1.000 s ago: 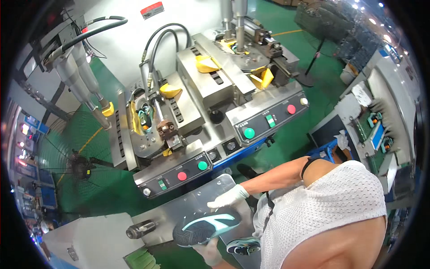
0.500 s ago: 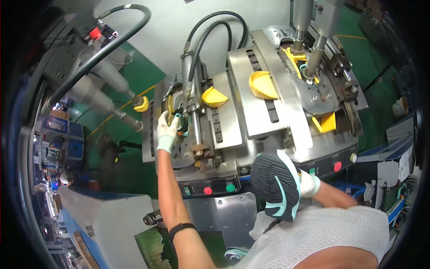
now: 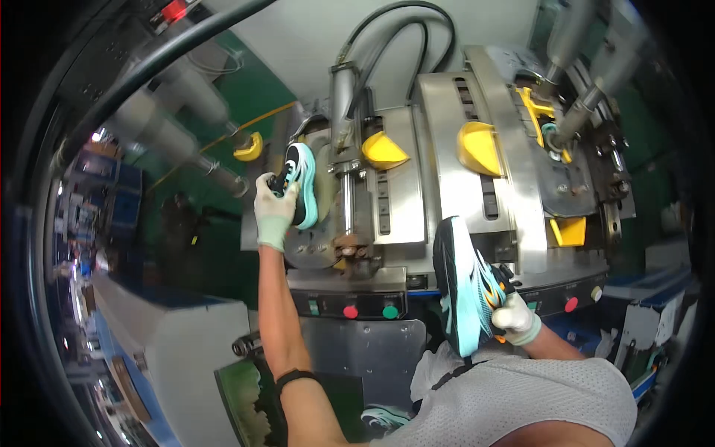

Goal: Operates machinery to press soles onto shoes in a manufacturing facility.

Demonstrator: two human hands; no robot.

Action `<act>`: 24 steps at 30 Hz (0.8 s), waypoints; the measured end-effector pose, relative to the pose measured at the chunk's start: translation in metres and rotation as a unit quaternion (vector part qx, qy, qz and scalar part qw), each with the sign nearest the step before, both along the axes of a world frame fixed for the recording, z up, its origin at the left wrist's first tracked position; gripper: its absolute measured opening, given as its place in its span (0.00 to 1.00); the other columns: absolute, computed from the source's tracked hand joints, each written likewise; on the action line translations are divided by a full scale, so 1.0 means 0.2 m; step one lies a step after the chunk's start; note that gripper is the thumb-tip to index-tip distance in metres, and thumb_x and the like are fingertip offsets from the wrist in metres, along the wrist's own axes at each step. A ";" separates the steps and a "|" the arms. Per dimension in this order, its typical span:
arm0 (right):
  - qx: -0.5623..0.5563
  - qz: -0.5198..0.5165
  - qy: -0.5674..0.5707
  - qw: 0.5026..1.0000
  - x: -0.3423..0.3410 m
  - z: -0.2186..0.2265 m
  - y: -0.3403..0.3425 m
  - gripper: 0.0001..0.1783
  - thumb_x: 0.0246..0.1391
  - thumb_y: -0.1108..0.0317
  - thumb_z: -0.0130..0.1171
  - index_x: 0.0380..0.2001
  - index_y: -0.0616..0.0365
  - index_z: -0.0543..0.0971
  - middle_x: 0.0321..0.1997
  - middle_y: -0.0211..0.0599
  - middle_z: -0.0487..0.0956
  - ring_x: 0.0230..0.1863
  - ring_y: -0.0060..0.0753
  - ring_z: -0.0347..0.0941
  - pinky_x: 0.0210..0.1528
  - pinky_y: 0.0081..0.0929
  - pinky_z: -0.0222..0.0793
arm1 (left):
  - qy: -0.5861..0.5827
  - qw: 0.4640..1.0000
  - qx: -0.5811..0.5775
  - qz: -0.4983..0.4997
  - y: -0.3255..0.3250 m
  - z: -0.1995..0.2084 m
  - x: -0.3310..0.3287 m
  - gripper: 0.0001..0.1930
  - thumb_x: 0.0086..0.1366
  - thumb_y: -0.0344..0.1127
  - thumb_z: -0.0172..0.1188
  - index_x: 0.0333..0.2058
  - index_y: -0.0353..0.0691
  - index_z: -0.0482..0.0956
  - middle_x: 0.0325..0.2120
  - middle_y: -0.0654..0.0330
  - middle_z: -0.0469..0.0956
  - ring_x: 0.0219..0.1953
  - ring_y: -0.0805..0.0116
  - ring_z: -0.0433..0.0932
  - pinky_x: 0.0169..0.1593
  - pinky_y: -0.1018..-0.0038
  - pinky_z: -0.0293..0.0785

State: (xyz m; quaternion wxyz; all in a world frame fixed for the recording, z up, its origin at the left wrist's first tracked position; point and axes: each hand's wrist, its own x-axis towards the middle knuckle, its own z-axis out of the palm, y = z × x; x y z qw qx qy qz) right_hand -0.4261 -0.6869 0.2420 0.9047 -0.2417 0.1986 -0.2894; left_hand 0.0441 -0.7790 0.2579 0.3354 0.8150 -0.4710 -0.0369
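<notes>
White work gloves cover both of my hands. My left hand (image 3: 274,205) grips a black, white and teal running shoe (image 3: 307,195) by its upper, over the left station of a metal press machine (image 3: 395,216). This shoe lies on its side, teal midsole toward the right. In front of my body at the right, my right hand (image 3: 515,319) has its fingers closed on the opening of a similar running shoe (image 3: 463,290) with orange details. That one is tilted, its side and midsole showing and its toe pointing away. The fingers inside it are hidden.
Yellow pads (image 3: 386,151) are fixed on the machine plates. Metal cylinders (image 3: 348,201) and black hoses (image 3: 402,11) rise around the stations. A control panel (image 3: 339,304) with red and green buttons runs along the front. Another shoe (image 3: 383,417) is low down near my body.
The left shoe has come up out of the left station, now showing its side. My right hand has rolled its shoe from outsole up to side up. The view has shifted slightly.
</notes>
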 end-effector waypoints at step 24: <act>-0.417 -0.048 0.725 0.546 2.53 -0.90 -1.10 0.38 0.49 0.61 0.62 0.60 0.70 0.61 0.60 0.59 0.69 0.53 0.56 0.77 0.44 0.42 0.79 | 0.290 0.806 0.038 0.515 2.48 -1.20 -1.57 0.30 0.58 0.23 0.65 0.57 0.25 0.61 0.49 0.46 0.67 0.53 0.51 0.72 0.59 0.59 0.69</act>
